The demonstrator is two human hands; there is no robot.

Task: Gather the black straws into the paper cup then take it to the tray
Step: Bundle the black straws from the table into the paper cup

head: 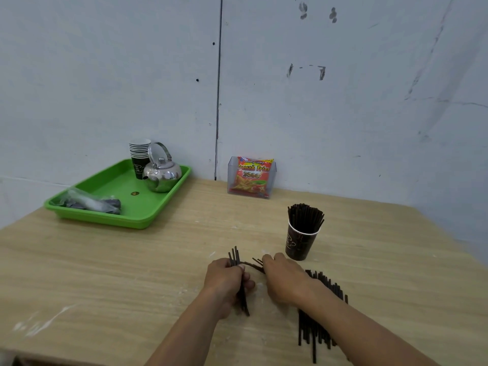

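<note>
A dark paper cup (pixel 298 244) stands on the wooden table, right of centre, packed with upright black straws (pixel 305 216). My left hand (pixel 225 280) grips a small bundle of black straws (pixel 235 256), their ends poking out above and below the fist. My right hand (pixel 284 277) pinches a few more straws (pixel 257 264) just to its right, near the cup's base. A loose pile of black straws (pixel 315 328) lies on the table under and beside my right forearm. The green tray (pixel 137 216) sits at the far left.
On the tray are a stack of paper cups (pixel 139 154), a steel kettle (pixel 162 174) and a plastic bag of items (pixel 92 203). A clear holder with a red snack packet (pixel 250 177) stands against the wall. The table's right edge runs close behind the cup.
</note>
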